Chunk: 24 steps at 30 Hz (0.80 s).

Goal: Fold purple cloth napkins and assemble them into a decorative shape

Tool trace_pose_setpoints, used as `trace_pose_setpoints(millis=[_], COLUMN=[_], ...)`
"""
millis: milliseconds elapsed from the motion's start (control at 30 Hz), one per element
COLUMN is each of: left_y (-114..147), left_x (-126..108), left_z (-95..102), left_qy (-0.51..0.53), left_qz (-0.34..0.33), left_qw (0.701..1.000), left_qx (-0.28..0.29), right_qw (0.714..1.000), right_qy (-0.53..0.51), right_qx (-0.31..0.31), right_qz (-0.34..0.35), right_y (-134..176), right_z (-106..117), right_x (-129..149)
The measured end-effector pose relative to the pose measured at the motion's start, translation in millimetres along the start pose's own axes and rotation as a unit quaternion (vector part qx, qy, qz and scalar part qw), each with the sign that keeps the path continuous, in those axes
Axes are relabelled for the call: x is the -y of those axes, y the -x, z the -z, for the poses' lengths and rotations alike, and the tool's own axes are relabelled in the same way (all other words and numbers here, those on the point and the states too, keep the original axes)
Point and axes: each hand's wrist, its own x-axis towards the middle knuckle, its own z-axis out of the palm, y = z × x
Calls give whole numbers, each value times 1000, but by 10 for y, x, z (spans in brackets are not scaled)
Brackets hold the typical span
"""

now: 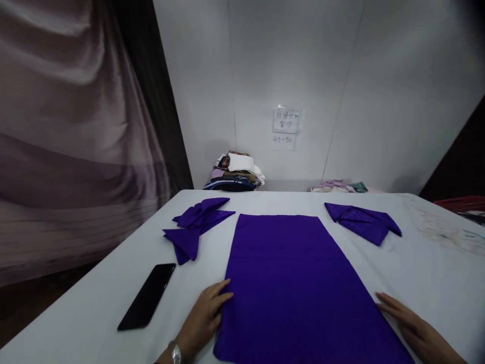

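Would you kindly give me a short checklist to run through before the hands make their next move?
1. Purple cloth spread flat: ok, no large fold shows.
2. Left hand at the cloth's left edge: ok.
3. Right hand at its right edge: ok; firmness of contact, cannot tell.
4. Phone clear of the cloth: ok, it lies apart, to the left.
5. Cloth's near edge fully visible: not ok, mostly cut off by the picture.
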Motion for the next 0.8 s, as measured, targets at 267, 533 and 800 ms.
trace_pose_setpoints(millis=[267, 533, 800], left_y=[-28, -161, -201], left_x=[-43, -34, -148], left_z=[-34, -36, 58], left_qy=[63, 102, 152], left_qz=[-28, 77, 177], left_qw=[996, 990, 972], left_qx=[-58, -56, -41], right_qw=[997, 996, 991], right_qy=[37, 32, 22], right_qx=[53, 77, 121], right_qz=[33, 32, 47], right_y=[-24, -83, 66], right_z=[91, 155, 221], right_x=[270, 692, 959])
